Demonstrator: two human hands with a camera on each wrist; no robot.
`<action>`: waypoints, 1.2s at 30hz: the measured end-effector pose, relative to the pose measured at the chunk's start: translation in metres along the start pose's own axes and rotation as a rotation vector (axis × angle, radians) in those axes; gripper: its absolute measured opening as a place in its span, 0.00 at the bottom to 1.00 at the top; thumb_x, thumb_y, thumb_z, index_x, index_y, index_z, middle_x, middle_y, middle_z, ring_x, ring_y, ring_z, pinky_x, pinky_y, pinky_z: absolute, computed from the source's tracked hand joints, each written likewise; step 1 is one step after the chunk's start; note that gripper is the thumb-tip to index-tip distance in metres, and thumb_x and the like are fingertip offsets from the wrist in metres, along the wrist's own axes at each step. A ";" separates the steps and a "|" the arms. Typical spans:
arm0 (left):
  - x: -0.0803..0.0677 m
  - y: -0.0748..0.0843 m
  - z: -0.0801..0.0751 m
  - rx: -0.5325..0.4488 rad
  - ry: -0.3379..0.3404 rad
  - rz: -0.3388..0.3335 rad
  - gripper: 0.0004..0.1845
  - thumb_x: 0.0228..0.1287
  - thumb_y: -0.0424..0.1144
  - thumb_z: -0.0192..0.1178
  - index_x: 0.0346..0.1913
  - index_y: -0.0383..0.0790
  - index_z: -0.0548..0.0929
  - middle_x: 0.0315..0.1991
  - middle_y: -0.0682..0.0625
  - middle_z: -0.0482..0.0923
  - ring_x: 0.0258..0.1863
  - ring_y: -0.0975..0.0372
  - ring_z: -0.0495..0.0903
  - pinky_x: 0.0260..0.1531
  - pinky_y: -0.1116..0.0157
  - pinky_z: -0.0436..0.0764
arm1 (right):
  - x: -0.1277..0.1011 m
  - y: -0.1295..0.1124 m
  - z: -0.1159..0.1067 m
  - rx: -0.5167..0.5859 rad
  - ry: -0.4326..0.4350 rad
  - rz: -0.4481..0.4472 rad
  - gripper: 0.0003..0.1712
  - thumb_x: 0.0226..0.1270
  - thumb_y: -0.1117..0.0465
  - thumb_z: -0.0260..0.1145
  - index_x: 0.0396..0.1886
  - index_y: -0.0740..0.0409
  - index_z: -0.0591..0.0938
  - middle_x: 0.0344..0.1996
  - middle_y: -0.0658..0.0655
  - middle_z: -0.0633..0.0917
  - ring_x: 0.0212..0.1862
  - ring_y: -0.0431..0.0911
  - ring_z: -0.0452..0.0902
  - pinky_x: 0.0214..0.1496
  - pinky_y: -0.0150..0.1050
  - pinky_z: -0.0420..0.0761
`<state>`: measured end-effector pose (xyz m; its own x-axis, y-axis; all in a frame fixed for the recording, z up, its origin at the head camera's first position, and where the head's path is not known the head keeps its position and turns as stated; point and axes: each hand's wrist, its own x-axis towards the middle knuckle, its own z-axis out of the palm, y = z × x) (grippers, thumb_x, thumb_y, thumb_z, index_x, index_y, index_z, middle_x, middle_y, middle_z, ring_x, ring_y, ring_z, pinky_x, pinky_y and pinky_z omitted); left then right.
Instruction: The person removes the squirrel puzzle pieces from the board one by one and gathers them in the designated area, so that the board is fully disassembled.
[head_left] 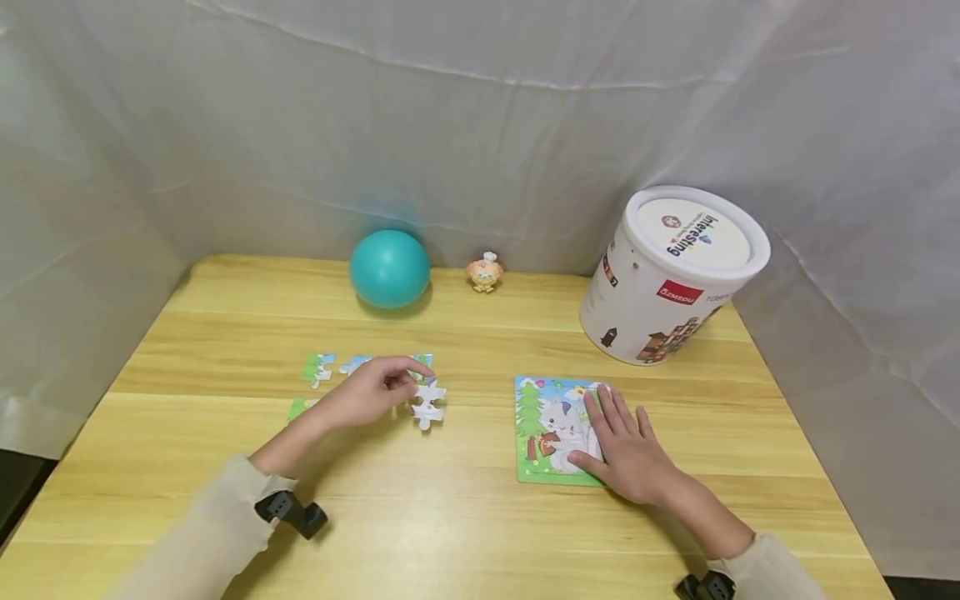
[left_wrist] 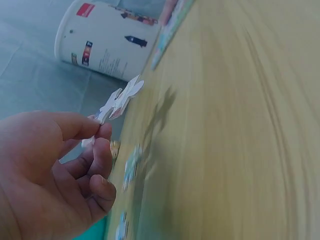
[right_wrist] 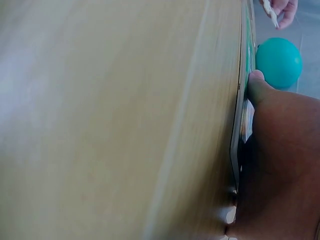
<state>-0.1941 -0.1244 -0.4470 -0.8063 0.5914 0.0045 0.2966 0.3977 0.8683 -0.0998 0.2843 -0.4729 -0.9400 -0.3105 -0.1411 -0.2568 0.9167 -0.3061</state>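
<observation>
My left hand (head_left: 375,390) pinches jigsaw pieces (head_left: 427,405) between thumb and fingers. They look pale and joined together, and in the left wrist view they are held clear of the table, casting a shadow. My right hand (head_left: 633,454) rests with spread fingers on the right side of a square picture board (head_left: 536,467), which shows a grey squirrel with an acorn, a tree and grass. The fingers hide the board's right part. Beside and behind my left hand lie several loose puzzle pieces, among them a green and white one (head_left: 318,369) and a blue one (head_left: 356,363).
A teal ball (head_left: 390,268) sits at the back of the wooden table (head_left: 450,533), with a small toy figure (head_left: 484,272) to its right. At the back right stands a large white lidded bucket (head_left: 637,292). Grey cloth (head_left: 487,125) hangs behind the table.
</observation>
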 end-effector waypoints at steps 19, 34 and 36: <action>-0.054 -0.023 -0.043 0.134 0.096 -0.113 0.14 0.71 0.26 0.59 0.56 0.38 0.84 0.36 0.46 0.81 0.28 0.59 0.75 0.24 0.67 0.76 | 0.000 -0.003 -0.004 -0.041 -0.033 0.017 0.55 0.74 0.30 0.52 0.82 0.65 0.49 0.80 0.69 0.44 0.80 0.66 0.36 0.74 0.72 0.39; -0.062 -0.027 -0.046 0.182 0.067 -0.167 0.14 0.72 0.29 0.59 0.56 0.39 0.84 0.35 0.48 0.79 0.23 0.63 0.71 0.20 0.69 0.71 | 0.000 0.000 0.000 -0.005 -0.017 0.004 0.55 0.74 0.31 0.54 0.82 0.64 0.49 0.80 0.69 0.43 0.80 0.65 0.34 0.74 0.72 0.38; -0.062 -0.027 -0.047 0.191 0.075 -0.166 0.13 0.72 0.30 0.60 0.55 0.39 0.85 0.36 0.48 0.80 0.23 0.63 0.71 0.19 0.69 0.71 | 0.001 0.001 0.001 -0.002 -0.008 -0.001 0.55 0.74 0.31 0.55 0.82 0.65 0.49 0.80 0.70 0.43 0.80 0.65 0.34 0.74 0.72 0.38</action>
<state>-0.1764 -0.2044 -0.4479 -0.8857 0.4561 -0.0871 0.2426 0.6143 0.7508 -0.1009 0.2850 -0.4741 -0.9381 -0.3131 -0.1480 -0.2580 0.9169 -0.3046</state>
